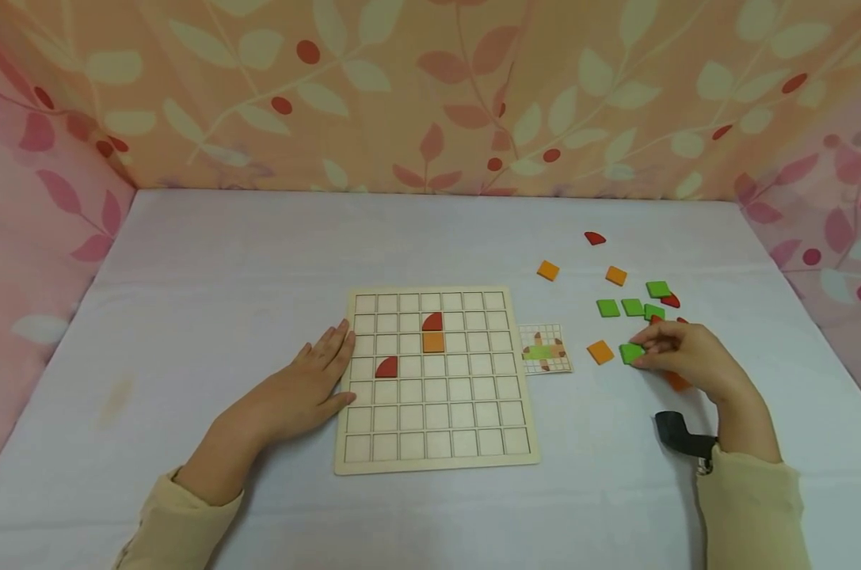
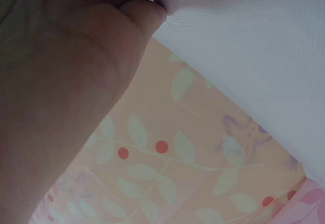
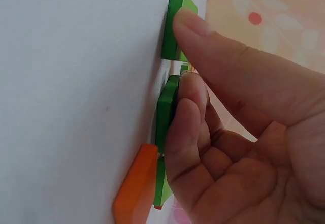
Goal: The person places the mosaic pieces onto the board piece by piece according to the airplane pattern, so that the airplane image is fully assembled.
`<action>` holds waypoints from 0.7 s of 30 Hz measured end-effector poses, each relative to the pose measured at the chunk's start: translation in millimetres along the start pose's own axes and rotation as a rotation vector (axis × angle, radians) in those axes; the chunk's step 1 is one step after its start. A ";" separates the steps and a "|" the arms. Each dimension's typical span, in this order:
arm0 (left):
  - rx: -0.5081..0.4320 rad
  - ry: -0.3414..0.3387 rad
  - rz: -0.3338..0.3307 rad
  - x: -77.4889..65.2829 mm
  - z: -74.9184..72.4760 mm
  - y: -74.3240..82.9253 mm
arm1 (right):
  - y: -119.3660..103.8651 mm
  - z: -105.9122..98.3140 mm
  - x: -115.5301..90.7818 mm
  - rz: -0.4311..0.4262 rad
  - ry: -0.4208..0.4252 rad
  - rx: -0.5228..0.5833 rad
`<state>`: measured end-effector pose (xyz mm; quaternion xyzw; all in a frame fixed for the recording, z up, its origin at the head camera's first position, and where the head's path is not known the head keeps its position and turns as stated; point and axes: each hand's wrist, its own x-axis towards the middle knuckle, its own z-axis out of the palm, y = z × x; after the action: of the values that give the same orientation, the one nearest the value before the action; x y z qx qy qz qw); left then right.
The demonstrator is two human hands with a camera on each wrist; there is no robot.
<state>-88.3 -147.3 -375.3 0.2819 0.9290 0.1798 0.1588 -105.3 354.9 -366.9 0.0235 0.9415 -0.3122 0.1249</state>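
Observation:
A square wooden grid board [image 1: 437, 467] lies on the white table. Along its left edge rests my left hand [image 1: 298, 396], palm down, fingers straight and spread; in the left wrist view the palm [image 2: 76, 41] fills the upper left. Two red quarter-round tiles [image 1: 386, 367] and one orange square tile [image 1: 433, 342] lie in the board's cells. At the right, my right hand [image 1: 687, 356] has its thumb and fingertips at the edge of a green square tile [image 1: 630, 354]. The right wrist view shows the thumb on a green tile [image 3: 174, 26], the other fingers curled.
A small pattern card [image 1: 561, 360] sits at the board's right edge. Around the right hand lie other green square tiles [image 1: 607, 308], orange square tiles [image 1: 600, 352] and red quarter-round tiles [image 1: 595, 237]. A black bent device [image 1: 680, 437] is by the right wrist. Floral cloth [image 1: 430, 95] borders the table.

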 end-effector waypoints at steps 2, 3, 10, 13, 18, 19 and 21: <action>0.000 0.001 0.000 -0.4 -0.4 0.2 | -0.2 0.3 0.4 -0.007 0.001 0.007; -0.001 0.000 -0.001 -0.8 -0.6 0.2 | -0.4 0.3 0.3 -0.009 0.001 0.011; -0.005 0.002 0.004 -1.0 -1.3 0.0 | -0.3 0.2 0.0 -0.012 0.009 -0.004; -0.005 0.003 0.011 -0.2 -1.0 -0.1 | -0.1 0.1 -0.4 -0.008 0.013 -0.009; -0.005 0.022 0.044 2.5 0.5 -1.4 | -0.4 0.4 -0.7 -0.007 0.019 -0.005; -0.005 0.027 0.054 3.0 0.8 -1.9 | -0.7 0.4 -0.7 -0.006 0.019 -0.005; -0.006 0.031 0.063 3.5 1.0 -2.4 | -1.3 0.4 -0.7 -0.006 0.019 -0.005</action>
<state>-91.8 -146.9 -377.8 0.3075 0.9215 0.1920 0.1394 -104.8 353.6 -366.3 0.0235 0.9435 -0.3098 0.1153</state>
